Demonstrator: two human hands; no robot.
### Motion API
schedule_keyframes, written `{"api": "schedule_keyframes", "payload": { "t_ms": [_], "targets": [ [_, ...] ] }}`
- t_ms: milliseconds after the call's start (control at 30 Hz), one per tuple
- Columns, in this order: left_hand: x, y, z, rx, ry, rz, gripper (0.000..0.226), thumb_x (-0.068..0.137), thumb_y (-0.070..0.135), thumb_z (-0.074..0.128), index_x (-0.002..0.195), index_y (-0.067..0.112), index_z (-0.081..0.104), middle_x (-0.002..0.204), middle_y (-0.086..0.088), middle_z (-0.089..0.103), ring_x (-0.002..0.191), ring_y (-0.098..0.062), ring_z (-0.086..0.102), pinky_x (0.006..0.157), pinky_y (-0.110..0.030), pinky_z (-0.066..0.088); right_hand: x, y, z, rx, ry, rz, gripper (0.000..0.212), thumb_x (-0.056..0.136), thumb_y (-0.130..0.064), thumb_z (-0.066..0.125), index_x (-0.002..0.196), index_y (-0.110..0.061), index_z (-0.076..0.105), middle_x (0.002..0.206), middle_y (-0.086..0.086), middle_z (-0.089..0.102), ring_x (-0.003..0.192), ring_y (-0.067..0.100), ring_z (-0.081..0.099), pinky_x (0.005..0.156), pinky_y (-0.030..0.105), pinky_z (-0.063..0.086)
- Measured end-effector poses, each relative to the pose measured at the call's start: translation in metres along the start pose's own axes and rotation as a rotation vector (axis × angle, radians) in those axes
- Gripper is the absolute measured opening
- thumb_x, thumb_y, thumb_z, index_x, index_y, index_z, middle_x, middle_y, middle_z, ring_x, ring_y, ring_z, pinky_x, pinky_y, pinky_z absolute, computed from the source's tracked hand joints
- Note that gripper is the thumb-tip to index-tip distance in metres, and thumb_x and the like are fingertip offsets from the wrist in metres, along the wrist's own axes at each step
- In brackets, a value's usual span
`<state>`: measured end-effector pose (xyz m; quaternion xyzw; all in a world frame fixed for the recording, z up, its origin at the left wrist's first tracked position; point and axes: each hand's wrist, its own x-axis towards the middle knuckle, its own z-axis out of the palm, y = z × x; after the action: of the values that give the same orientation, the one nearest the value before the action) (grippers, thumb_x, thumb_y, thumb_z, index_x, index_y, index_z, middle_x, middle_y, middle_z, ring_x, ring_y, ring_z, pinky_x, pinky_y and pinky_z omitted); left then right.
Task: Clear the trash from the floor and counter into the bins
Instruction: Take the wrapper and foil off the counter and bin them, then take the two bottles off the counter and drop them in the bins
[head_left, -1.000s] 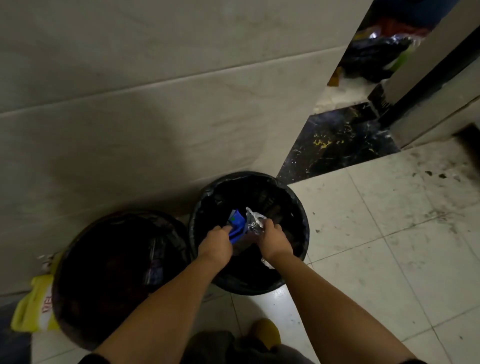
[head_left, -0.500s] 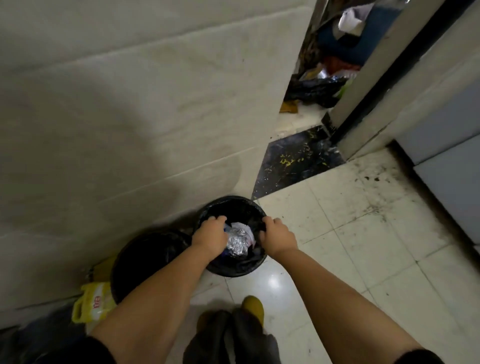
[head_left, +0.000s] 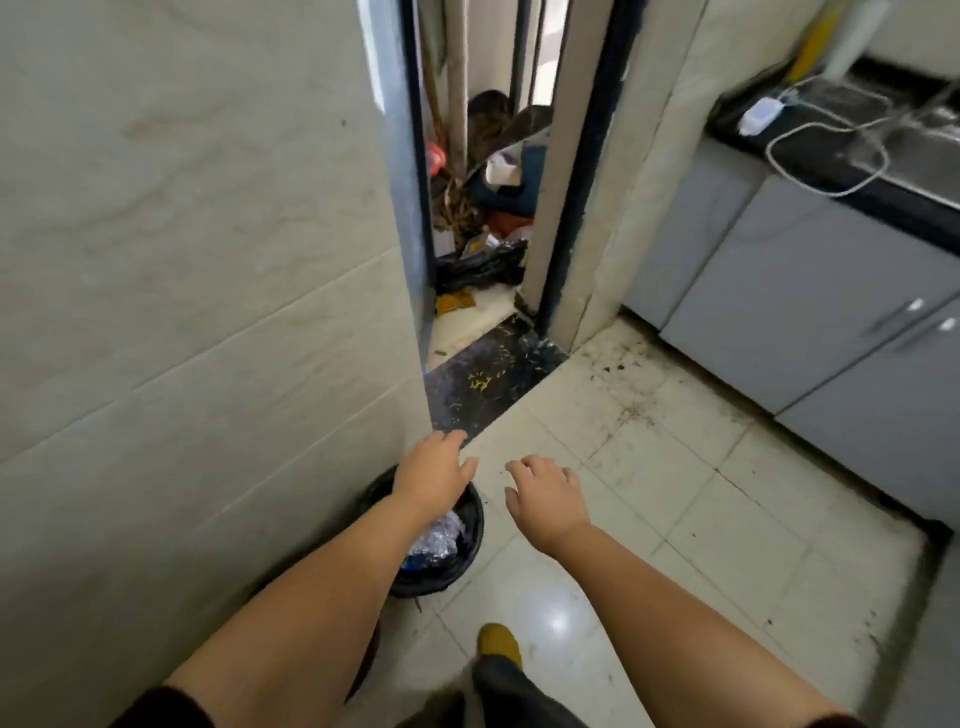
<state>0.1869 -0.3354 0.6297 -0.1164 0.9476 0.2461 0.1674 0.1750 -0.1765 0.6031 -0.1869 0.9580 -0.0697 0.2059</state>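
Both grips spread and empty, the left hand (head_left: 434, 475) and right hand (head_left: 545, 496) above the round black plastic bin (head_left: 470, 525) should next reach the far doorway's litter.

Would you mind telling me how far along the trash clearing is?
Done: foil and wrappers lie in the black bin. In hand: nothing; left hand and right hand are open and empty. Left: litter lies beyond the doorway, and grime marks the floor by the cabinets.

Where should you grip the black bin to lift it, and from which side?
Grip the bin by its round rim, a hand at each side, from above and the open floor side: the wall blocks the other side, and foil trash fills its middle.
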Motion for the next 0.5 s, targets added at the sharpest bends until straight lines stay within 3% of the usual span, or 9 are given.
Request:
{"api": "schedule_keyframes", "payload": {
  "t_ms": [200, 500],
  "targets": [
    [-0.027, 0.081, 0.023, 0.166, -0.111, 0.272, 0.048, 0.096, 0.041, 0.040, 0.138, 0.016, 0.043, 0.135, -0.012, 0.052, 0.125, -0.031, 0.048, 0.104, -0.045, 0.042, -0.091, 0.068, -0.011, 0.127, 0.125, 0.348, 0.042, 0.100, -0.034, 0.034, 0.140, -0.022, 0.038, 0.149, 0.003, 0.037, 0.139, 0.025, 0.031, 0.117, 0.048, 0.021],
    [-0.105, 0.246, 0.100, 0.347, -0.259, 0.723, 0.049, 0.097, 0.042, 0.037, 0.140, 0.019, 0.040, 0.136, -0.010, 0.053, 0.125, -0.028, 0.050, 0.103, -0.043, 0.044, -0.287, 0.176, -0.009, 0.212, 0.293, 0.843, 0.040, 0.100, -0.034, 0.034, 0.136, -0.020, 0.041, 0.144, 0.004, 0.042, 0.135, 0.025, 0.035, 0.113, 0.048, 0.025]
  ]
}}
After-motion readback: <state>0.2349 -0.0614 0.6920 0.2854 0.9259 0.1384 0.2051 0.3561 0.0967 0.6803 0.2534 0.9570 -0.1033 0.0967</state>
